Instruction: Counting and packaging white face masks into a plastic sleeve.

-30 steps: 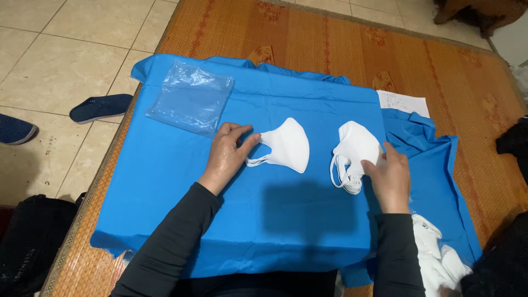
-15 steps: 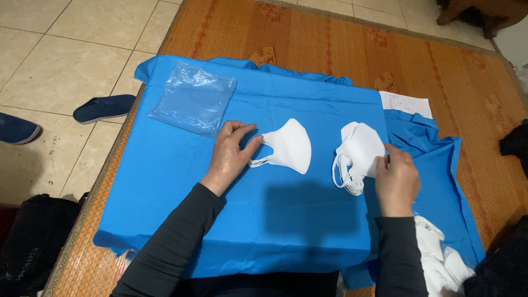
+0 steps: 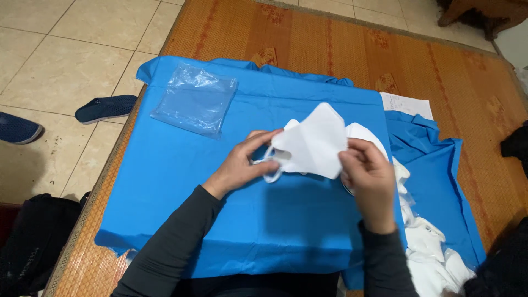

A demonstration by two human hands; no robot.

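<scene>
Both hands are closed on one white face mask [image 3: 312, 142], which is held up just above the blue cloth [image 3: 220, 220]. By the left hand [image 3: 242, 165] the mask's left edge is pinched between thumb and fingers, where a white ear loop [image 3: 271, 175] hangs down. By the right hand [image 3: 369, 176] the lower right edge is gripped, with the fingers curled over it. The mask is spread between the two grips, its folded ridge turned upward.

Just behind the right grip, a second white mask [image 3: 367, 135] is partly hidden by the held one. To the right of and below the right grip, more white masks [image 3: 434, 253] are heaped at the cloth's edge. Up and to the left of the left grip, well apart from it, a clear plastic bag [image 3: 193, 100] lies flat on the cloth. A woven mat [image 3: 330, 44] is spread under the cloth. Far to the left of the grip, a dark blue slipper [image 3: 104, 108] rests on the tiled floor [image 3: 60, 71].
</scene>
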